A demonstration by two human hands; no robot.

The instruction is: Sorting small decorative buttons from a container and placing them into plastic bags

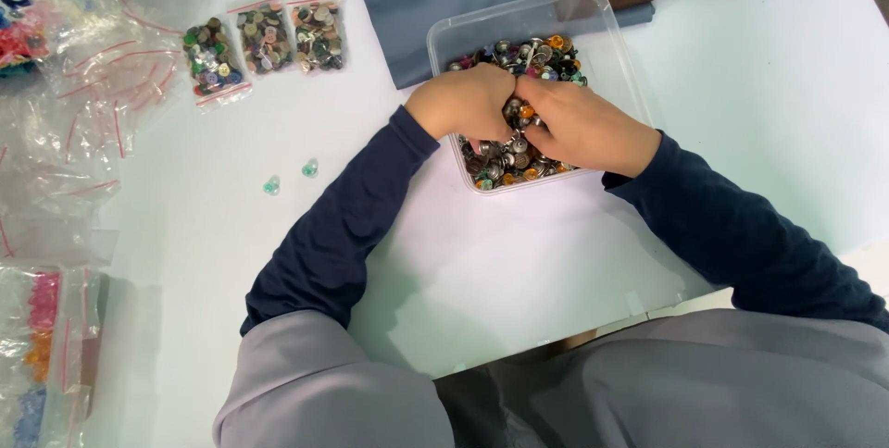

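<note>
Clear plastic tub of mixed buttons (three filled bags nearby): left hand and right hand, curled and touching, dig mid-sort; grip cannot be told.

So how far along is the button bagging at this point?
Three filled bags lie sealed on the table. Both hands, left hand and right hand, are digging in the clear tub, still heaped with buttons. Two loose buttons and many empty bags wait.
</note>
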